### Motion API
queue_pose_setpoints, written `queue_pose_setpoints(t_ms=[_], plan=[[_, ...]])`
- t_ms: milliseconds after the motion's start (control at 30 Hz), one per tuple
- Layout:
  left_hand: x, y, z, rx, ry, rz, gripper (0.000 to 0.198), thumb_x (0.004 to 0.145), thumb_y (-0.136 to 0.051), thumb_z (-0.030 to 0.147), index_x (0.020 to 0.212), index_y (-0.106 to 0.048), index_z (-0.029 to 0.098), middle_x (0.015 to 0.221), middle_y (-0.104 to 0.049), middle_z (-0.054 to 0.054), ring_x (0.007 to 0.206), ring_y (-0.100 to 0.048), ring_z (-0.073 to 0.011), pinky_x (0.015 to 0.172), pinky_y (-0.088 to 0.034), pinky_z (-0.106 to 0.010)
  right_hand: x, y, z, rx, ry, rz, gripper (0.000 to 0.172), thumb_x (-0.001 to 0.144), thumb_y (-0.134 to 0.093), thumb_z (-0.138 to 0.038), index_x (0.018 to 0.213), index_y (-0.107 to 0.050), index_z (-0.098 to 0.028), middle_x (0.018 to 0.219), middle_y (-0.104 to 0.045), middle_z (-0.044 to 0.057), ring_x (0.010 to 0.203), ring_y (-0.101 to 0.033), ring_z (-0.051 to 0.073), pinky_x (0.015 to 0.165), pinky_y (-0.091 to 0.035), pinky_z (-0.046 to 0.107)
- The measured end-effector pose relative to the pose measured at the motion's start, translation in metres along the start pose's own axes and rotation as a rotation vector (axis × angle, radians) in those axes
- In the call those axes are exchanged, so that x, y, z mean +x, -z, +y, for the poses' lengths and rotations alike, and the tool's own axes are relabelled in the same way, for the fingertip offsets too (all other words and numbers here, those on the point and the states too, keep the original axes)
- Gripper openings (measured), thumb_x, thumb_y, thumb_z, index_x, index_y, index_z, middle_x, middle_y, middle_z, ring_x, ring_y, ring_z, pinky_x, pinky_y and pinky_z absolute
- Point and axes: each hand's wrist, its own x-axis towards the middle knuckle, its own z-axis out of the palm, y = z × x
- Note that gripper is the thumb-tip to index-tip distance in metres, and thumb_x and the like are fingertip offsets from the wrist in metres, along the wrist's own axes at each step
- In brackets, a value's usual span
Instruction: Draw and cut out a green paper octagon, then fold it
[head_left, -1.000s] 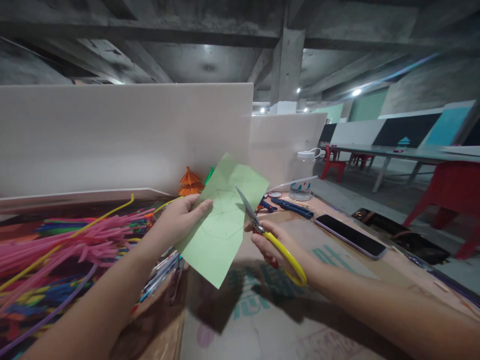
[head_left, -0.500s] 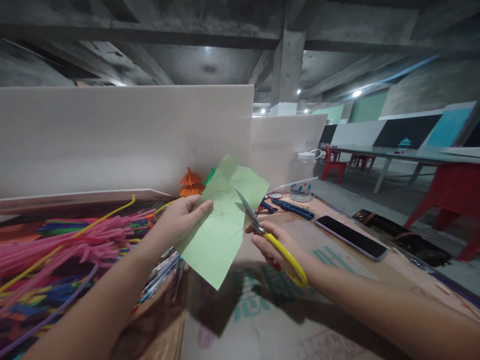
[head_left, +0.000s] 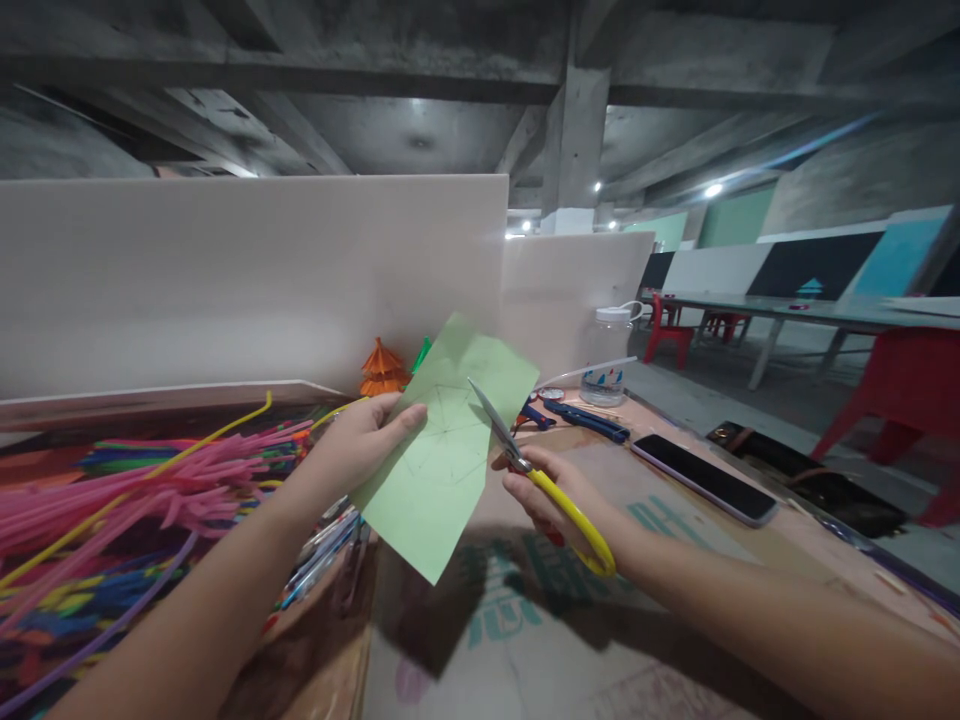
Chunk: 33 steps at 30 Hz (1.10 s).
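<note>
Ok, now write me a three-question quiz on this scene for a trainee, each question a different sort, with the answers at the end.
1. Multiple choice. What does the right hand hold?
A) the phone
B) the scissors
C) the water bottle

2. True or false. Thin lines are drawn on the green paper.

3. Fill in the blank. The green paper is gripped by the person's ____ hand.

Key:
1. B, the scissors.
2. True; they show on the side facing the camera.
3. Left; the left hand grips it along one edge, thumb on top.
</note>
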Motion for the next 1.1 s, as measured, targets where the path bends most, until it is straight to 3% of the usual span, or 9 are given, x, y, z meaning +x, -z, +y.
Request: queue_pose_setpoints(t_ms=[500,1100], plan=[[0.0007,0.0006,-0.0025,-0.007,-0.001,-0.003,0.050,0.084,-0.066,0.068,0.093,-0.069,0.019,0.079,-0.072,-0.003,0.063,-0.064,-0.0191,0.053,-0.047,-0.026,-0.0011,-0.0013,-0.0034,0.021,-0.012,-0.006,0.056,0.085,-0.071,-0.065,0.114,-0.059,-0.019,0.053,-0.034,-0.012,0.041,-0.033,0.007,0.040,-0.026,0.022],[-0.0003,0.0010,0.0004,-0.016,0.004,-0.010,0.048,0.083,-0.067,0.067,0.092,-0.070,0.020,0.078,-0.072,-0.003,0.061,-0.064,-0.0190,0.052,-0.047,-0.026,0.0013,-0.0011,0.0020,0.030,-0.009,0.007,0.062,0.083,-0.072,-0.068,0.117,-0.060,-0.018,0.052,-0.032,-0.013,0.039,-0.030,0.006,0.037,-0.025,0.021]])
